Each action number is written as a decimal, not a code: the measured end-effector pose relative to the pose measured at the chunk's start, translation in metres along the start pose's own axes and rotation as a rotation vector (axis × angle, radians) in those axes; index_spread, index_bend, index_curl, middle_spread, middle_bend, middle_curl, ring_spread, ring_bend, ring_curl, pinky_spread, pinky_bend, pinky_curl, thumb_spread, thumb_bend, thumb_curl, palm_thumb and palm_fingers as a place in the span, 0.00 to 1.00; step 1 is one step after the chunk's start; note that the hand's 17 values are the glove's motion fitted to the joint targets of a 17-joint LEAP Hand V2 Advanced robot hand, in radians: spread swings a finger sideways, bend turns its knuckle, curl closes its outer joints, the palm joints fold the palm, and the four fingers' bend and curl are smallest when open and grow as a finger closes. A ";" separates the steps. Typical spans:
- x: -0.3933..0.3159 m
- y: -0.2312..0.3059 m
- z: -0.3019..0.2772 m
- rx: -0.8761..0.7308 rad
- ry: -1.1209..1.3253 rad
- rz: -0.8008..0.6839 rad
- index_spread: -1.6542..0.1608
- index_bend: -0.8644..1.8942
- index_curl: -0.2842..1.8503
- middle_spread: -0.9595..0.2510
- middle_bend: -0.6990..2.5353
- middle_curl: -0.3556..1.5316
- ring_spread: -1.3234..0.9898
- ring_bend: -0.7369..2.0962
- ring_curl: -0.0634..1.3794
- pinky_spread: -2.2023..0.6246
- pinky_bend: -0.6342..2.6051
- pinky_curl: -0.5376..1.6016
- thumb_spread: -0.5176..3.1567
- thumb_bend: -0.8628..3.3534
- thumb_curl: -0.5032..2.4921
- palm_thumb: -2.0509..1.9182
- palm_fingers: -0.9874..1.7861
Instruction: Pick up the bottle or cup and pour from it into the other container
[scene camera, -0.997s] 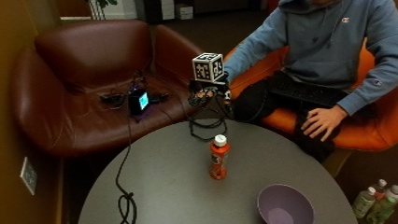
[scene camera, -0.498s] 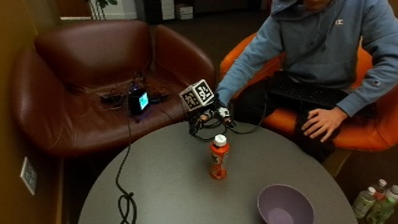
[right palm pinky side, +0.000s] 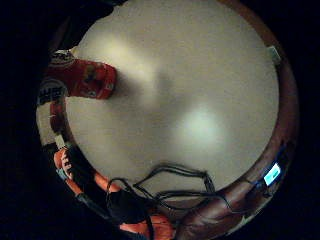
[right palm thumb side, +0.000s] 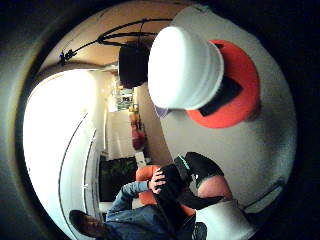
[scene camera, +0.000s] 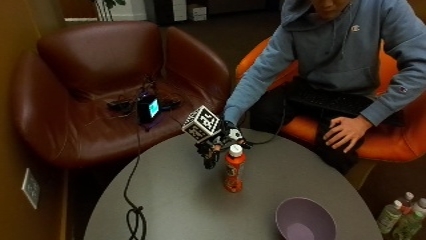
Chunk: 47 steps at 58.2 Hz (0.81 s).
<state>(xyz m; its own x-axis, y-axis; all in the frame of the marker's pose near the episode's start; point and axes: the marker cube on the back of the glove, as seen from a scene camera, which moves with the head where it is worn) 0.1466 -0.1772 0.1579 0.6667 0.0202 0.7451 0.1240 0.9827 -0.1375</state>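
On the round grey table we see bare surface left of the purple bowl at its near right edge. The orange bottle stands mid-table. Only the thumb-side palm view shows its white cap close. Our gloved right hand hangs beside it; grip unclear.

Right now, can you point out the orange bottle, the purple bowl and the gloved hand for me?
orange bottle (scene camera: 232, 175): outside view, on its labelled body.
purple bowl (scene camera: 305, 224): outside view, on its inner wall.
gloved right hand (scene camera: 212, 150): outside view, on the fingers beside the bottle's cap.
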 end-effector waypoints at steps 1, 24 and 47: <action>-0.002 -0.004 0.000 -0.008 -0.011 -0.001 0.71 0.36 0.27 0.66 0.27 0.34 0.54 0.38 0.24 0.86 0.34 0.41 0.38 0.20 0.29 0.68 0.42; -0.010 -0.040 0.048 0.049 -0.496 -0.074 0.70 0.37 0.25 0.70 0.30 0.36 0.53 0.41 0.25 0.84 0.33 0.40 0.35 0.21 0.30 0.73 0.50; -0.060 -0.061 0.064 0.090 -0.364 -0.100 0.76 0.35 0.29 0.70 0.33 0.41 0.48 0.42 0.30 0.74 0.29 0.41 0.24 0.20 0.36 0.80 0.74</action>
<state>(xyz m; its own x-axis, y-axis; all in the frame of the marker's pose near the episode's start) 0.0520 -0.2263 0.1632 0.3478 -0.0284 0.9371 0.0991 0.9951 -0.0066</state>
